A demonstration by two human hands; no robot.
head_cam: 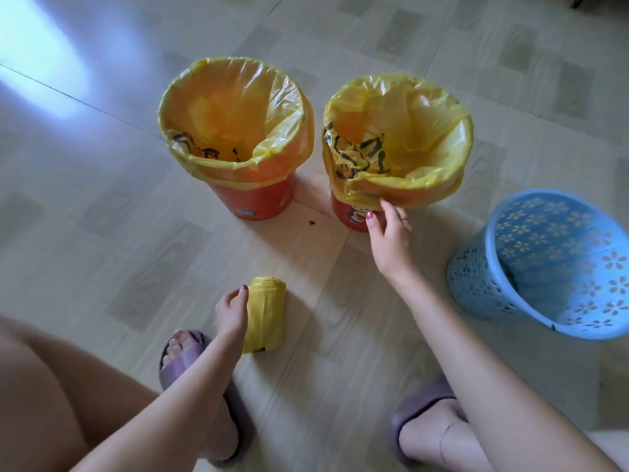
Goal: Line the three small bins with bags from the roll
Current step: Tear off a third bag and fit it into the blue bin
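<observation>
Two orange bins stand on the floor, each lined with a yellow bag. The left orange bin (pixel 259 202) has its bag (pixel 235 117) folded over the rim. On the right orange bin (pixel 350 216), my right hand (pixel 388 229) touches the lower edge of the bag (pixel 398 137) at the near rim, fingers fairly straight. A blue perforated bin (pixel 544 267) with flower cut-outs stands to the right with no bag in it. The yellow roll of bags (pixel 267 315) lies on the floor near my feet, and my left hand (pixel 231 311) curls round its left side.
Pale tiled floor (pixel 102 216) all around. My two feet in purple slippers (pixel 190 356) are at the bottom, my knee at the lower left. A small dark speck (pixel 311 223) lies between the orange bins.
</observation>
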